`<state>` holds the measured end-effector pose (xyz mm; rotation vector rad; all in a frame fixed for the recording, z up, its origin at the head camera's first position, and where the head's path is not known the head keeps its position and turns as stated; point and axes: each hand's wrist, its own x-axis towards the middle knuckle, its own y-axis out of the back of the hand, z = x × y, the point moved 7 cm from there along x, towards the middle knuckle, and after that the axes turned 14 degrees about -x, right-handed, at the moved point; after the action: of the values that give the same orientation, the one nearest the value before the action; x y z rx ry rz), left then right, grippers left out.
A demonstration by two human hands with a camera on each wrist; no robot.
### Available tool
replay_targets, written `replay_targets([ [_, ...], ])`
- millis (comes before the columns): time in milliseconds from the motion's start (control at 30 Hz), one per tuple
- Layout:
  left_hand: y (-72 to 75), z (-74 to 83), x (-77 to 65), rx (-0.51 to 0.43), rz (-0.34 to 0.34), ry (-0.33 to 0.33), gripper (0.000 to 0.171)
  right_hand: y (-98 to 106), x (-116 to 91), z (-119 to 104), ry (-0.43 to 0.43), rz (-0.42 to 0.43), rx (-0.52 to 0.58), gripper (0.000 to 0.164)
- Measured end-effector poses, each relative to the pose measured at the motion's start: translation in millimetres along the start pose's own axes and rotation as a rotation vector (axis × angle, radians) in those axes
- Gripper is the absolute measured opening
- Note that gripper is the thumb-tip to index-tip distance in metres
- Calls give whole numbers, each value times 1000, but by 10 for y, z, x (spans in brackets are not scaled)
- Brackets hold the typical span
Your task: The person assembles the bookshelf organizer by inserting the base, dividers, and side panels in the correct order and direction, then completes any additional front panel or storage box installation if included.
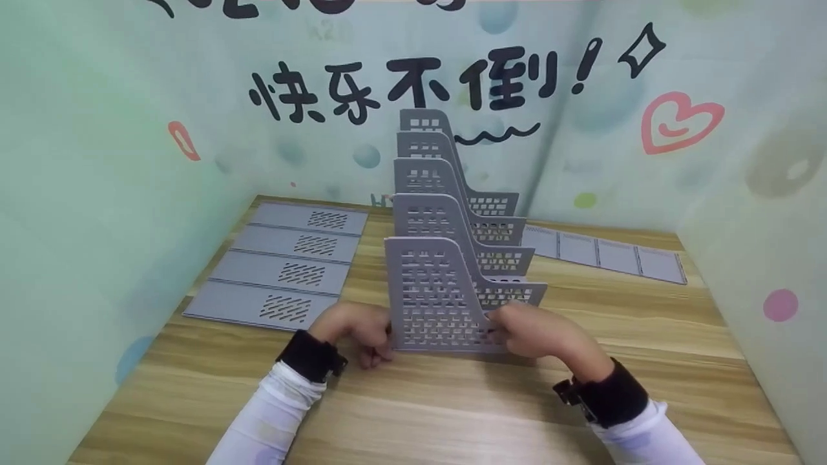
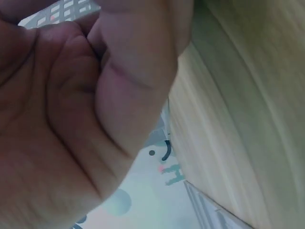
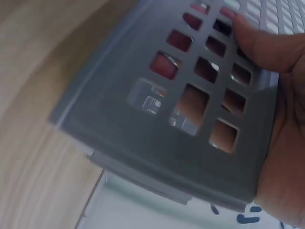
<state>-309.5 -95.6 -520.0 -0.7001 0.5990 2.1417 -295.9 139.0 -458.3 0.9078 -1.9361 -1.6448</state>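
Observation:
A grey plastic file rack (image 1: 431,290) stands upright on the table, its several perforated dividers lined up one behind another. My left hand (image 1: 362,328) grips the nearest divider low at its left edge, fingers curled. In the left wrist view, my left palm (image 2: 57,109) fills much of the picture, with a bit of the perforated divider (image 2: 64,13) behind it. On the other side, my right hand (image 1: 533,329) holds the same divider's low right end. The right wrist view has the thumb (image 3: 267,45) over the perforated face (image 3: 143,129), and fingers show through its holes from behind.
To the left lies a flat grey panel (image 1: 249,268) in several sections with slanted slots. A second sectioned panel (image 1: 617,255) lies at the back right. Printed cloth (image 1: 336,161) walls in the wooden table (image 1: 439,413) at the back and sides.

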Motion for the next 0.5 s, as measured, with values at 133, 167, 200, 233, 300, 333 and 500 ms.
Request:
replay_targets([
  [133, -1, -10, 9, -5, -9, 5, 36, -9, 17, 13, 21, -36, 26, 6],
  [167, 0, -14, 7, -9, -3, 6, 31, -5, 9, 20, 26, -47, 34, 7],
  [200, 2, -19, 1, -17, 1, 9, 28, 9, -4, 30, 31, -53, 44, 11],
  [233, 9, -26, -7, -26, 8, 12, 25, 35, -19, 48, 29, -56, 61, 17],
  [300, 48, -28, -34, -41, 41, 9, 21, 115, -63, 122, 4, -46, 106, 28],
  [333, 76, -23, -53, -43, 61, 6, 20, 172, -94, 178, -25, -29, 124, 31],
  [500, 296, 128, -158, 11, 243, -83, 49, 501, -283, 545, -258, 142, 98, 45],
])
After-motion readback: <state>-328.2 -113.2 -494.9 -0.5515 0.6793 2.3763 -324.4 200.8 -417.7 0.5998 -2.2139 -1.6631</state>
